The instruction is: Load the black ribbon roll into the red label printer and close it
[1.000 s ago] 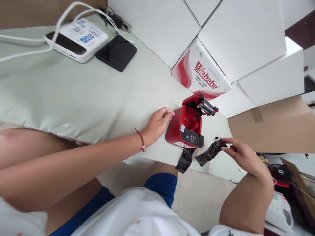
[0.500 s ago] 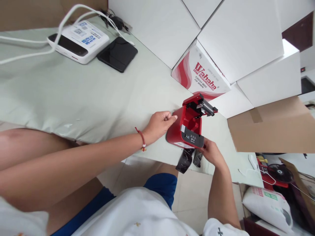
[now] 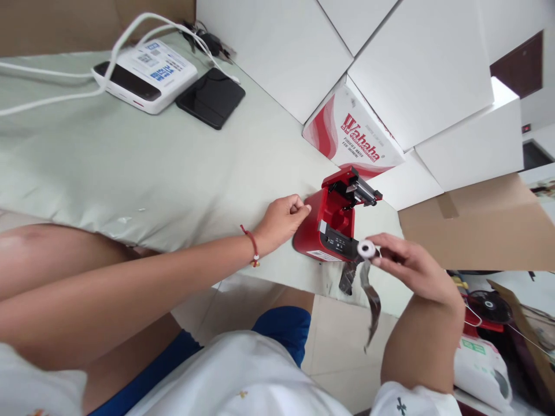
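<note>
A red receipt printer [image 3: 310, 228] stands near the front edge of the table with its lid raised and its inner bay showing. My left hand [image 3: 284, 219] is a loose fist at its left side, thumb tip against or very close to the casing; I see nothing in it. To the right of the printer, my right hand [image 3: 410, 263] pinches a small paper roll [image 3: 366, 249] with a white end and dark core. A dark, shiny strip [image 3: 372, 300] dangles below the roll. Another crumpled dark strip [image 3: 348, 277] lies by the printer's front at the table edge.
A Wahaha water carton [image 3: 351, 130] stands behind the printer, among stacked white boxes [image 3: 420, 63]. Right of it is a brown cardboard box [image 3: 468, 222]. A white device [image 3: 150, 75] with cables and a black phone [image 3: 212, 97] lie at the back left of the table.
My right hand has risen and moved right, away from the printer's front corner, and now shows the paper roll with its dark strip hanging. My left hand stays by the printer.
</note>
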### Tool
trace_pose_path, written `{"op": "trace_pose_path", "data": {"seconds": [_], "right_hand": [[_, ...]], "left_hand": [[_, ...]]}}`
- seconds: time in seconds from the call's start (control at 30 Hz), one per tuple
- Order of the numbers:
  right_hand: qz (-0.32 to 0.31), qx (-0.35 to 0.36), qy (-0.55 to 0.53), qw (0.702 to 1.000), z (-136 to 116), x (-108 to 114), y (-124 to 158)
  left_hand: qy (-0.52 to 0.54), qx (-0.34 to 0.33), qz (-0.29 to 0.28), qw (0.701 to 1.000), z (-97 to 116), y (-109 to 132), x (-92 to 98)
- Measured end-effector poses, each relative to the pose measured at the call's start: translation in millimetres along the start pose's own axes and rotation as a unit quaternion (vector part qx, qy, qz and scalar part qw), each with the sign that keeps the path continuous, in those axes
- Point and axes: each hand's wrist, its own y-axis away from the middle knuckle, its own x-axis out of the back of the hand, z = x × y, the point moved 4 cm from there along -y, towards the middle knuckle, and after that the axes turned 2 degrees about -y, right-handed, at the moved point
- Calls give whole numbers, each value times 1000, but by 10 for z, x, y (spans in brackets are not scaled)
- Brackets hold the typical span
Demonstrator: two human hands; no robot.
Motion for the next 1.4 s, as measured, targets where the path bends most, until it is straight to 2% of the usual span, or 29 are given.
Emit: {"op": "trace_pose_path", "data": {"seconds": [0.1,0.2,0.3,0.43,0.57,0.63,0.73,0.83,0.93,1.03,1.1,1.17,1.23,1.3,1.4], "right_hand": [[76,-60,66,993,20,-13,-315],[87,-81,123,985,8,-76,-622],[46,-67,151,985,-43,-131,-854],[-47,-63,159,984,-52,-201,-1066],[-141,-57,198,968,20,-276,-1214],[-157,-41,232,959,54,-292,-1266],[-142,-8,246,959,65,-292,-1290],[-102,29,196,975,-12,-264,-1198],[-25,39,127,991,-153,-181,-997],[140,14,27,990,-238,-20,-801],[286,15,-5,958,-213,95,-719],[389,33,40,920,-128,154,-705],[416,47,111,901,0,138,-763],[389,57,146,908,127,65,-832],[369,60,133,918,200,-68,-795]], "left_hand": [[-2,-3,3,1000,11,7,12],[-8,3,0,1000,49,19,32],[-11,10,-4,1000,88,29,44],[3,13,-11,1000,109,40,37],[-3,11,-18,1000,99,43,26],[-10,3,-21,1000,93,40,23],[-12,-1,-19,1000,80,34,24],[-10,-3,-23,1000,74,35,24],[-15,-5,-31,999,76,41,21],[-26,4,-37,999,71,47,11],[-30,13,-39,999,64,49,-1],[-29,16,-41,999,59,50,-13],[-28,14,-42,999,58,48,-20],[-31,9,-44,999,55,44,-17],[-53,-12,-40,998,60,39,10]]}}
